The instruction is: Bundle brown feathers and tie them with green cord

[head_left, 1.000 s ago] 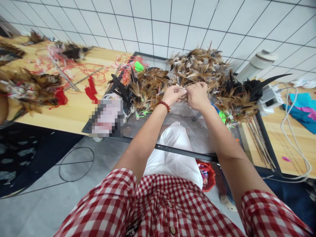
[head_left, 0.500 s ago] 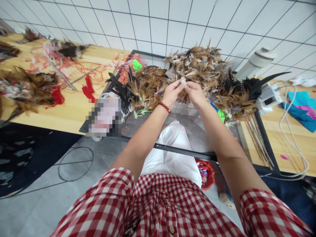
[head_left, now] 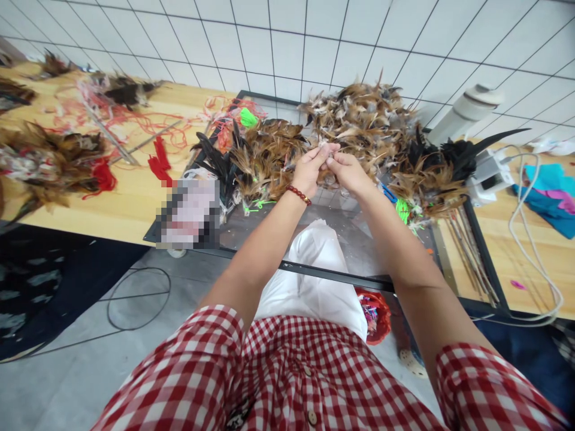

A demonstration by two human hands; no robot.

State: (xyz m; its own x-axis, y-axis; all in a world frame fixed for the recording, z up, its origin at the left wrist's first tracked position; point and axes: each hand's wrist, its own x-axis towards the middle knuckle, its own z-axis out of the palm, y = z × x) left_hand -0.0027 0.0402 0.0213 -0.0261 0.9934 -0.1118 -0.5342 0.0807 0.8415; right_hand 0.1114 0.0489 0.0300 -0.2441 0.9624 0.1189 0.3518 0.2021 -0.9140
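My left hand (head_left: 309,170), with a beaded bracelet at the wrist, is closed in a pinch over the transparent tabletop. My right hand (head_left: 349,170) meets it there, its fingers pressed together against the left fingertips. Between them shows a small whitish tuft (head_left: 322,144), mostly hidden by the fingers, so its kind is unclear. Just beyond lies a large heap of brown feathers (head_left: 363,117). Another pile of brown feathers (head_left: 269,152) is to the left of my hands, with bright green cord (head_left: 248,118) at its back edge.
Black feathers (head_left: 462,155) and a white cylinder (head_left: 469,111) stand at the right, near a white cable (head_left: 514,227). Thin sticks (head_left: 471,254) lie along the frame's right side. Red tassels (head_left: 159,160) and more feathers (head_left: 54,161) are on the wooden table at left.
My hands have drawn slightly lower and closer together. The fingers have shifted around the whitish tuft, which shows less now. The feather piles have stayed put.
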